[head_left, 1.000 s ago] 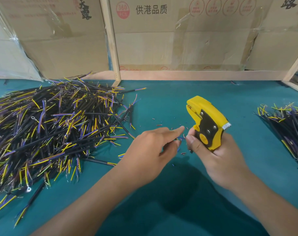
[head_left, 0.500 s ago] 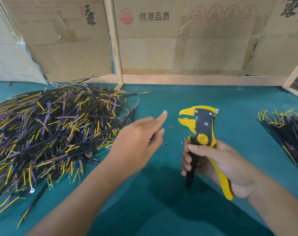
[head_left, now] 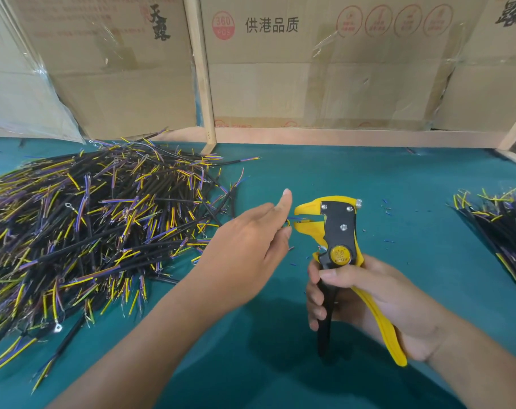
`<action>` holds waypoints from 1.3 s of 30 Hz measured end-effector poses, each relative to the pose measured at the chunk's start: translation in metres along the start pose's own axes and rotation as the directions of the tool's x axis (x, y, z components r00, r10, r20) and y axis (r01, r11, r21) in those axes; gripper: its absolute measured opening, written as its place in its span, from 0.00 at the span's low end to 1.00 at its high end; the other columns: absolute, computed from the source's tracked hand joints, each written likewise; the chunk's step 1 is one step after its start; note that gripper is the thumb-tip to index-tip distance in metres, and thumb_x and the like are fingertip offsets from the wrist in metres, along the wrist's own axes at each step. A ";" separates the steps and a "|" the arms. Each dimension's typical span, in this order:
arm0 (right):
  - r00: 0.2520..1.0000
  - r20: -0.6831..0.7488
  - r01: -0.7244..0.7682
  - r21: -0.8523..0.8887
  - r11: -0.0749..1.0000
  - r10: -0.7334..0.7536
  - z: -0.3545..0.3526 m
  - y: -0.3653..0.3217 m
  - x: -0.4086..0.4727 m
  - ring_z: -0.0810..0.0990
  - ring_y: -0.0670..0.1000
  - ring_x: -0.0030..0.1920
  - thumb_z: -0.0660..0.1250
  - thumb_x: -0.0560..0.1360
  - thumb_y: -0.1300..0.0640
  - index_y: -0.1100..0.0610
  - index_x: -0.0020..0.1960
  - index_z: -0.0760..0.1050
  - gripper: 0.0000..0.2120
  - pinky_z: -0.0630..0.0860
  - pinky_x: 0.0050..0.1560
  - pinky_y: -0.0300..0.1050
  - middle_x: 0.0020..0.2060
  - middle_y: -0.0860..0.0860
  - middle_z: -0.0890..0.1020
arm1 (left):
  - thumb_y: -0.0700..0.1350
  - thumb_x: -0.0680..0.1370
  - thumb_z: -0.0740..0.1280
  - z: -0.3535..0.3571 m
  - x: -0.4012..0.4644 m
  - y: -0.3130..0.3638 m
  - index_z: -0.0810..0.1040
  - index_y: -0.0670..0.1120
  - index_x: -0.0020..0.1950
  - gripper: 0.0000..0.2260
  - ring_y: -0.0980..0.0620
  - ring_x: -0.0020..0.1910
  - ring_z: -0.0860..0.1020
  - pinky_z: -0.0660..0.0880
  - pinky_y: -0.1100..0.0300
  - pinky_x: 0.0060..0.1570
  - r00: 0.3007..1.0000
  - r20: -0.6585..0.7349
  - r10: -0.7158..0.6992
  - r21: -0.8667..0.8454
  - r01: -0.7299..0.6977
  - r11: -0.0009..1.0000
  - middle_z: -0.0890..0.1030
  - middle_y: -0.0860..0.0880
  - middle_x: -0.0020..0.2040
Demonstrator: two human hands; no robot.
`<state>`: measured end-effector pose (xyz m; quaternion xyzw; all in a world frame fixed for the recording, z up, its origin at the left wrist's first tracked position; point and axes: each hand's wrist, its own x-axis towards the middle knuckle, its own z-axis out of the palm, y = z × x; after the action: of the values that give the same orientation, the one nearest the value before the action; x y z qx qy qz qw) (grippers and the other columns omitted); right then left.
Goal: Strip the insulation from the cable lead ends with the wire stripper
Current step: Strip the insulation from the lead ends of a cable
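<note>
Head view: right hand point(head_left: 365, 299) grips wire stripper point(head_left: 339, 231); left hand point(head_left: 250, 246) seemingly pinches lead point(head_left: 289, 223).

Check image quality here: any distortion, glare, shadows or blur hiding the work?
Head view: wide-angle bowing bends the wooden rail; glare on tape across the cardboard boxes; soft shadow under the right hand; wire stripper sharp; the lead at the left hand is mostly hidden.

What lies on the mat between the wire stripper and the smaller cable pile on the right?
In the head view, only teal mat with scattered insulation scraps separates the wire stripper from the smaller cable pile.
</note>
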<state>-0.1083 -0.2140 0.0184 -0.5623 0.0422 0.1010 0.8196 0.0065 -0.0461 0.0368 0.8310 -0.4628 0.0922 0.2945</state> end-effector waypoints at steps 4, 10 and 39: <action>1.000 0.016 0.010 -0.017 1.000 -0.010 0.000 0.002 0.000 0.74 0.59 0.37 0.73 0.69 0.55 0.61 0.46 0.77 0.11 0.78 0.44 0.56 0.37 0.60 0.75 | 0.44 0.84 0.59 0.000 0.000 0.001 0.62 0.45 0.79 0.23 0.51 0.45 0.71 0.72 0.47 0.47 1.000 0.017 -0.017 0.008 0.017 1.000 0.70 0.54 0.43; 0.999 0.045 0.027 -0.062 0.998 -0.025 -0.002 0.003 0.000 0.74 0.58 0.38 0.72 0.72 0.55 0.61 0.45 0.76 0.10 0.77 0.44 0.55 0.37 0.60 0.74 | 0.43 0.84 0.58 0.000 0.000 0.003 0.61 0.45 0.79 0.23 0.50 0.46 0.72 0.72 0.45 0.48 0.998 0.056 -0.039 0.002 0.039 0.999 0.71 0.53 0.44; 0.991 -0.089 -0.106 -0.055 0.993 0.100 0.000 -0.001 -0.005 0.60 0.50 0.22 0.76 0.68 0.43 0.55 0.33 0.67 0.23 0.64 0.26 0.41 0.26 0.51 0.61 | 0.46 0.83 0.59 -0.005 -0.002 0.002 0.46 0.47 0.82 0.31 0.51 0.45 0.72 0.72 0.46 0.50 0.990 0.138 0.010 0.041 -0.015 0.999 0.70 0.59 0.45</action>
<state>-0.1132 -0.2150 0.0204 -0.5875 0.1032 0.1202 0.7936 0.0043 -0.0426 0.0407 0.8385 -0.4852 0.0460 0.2437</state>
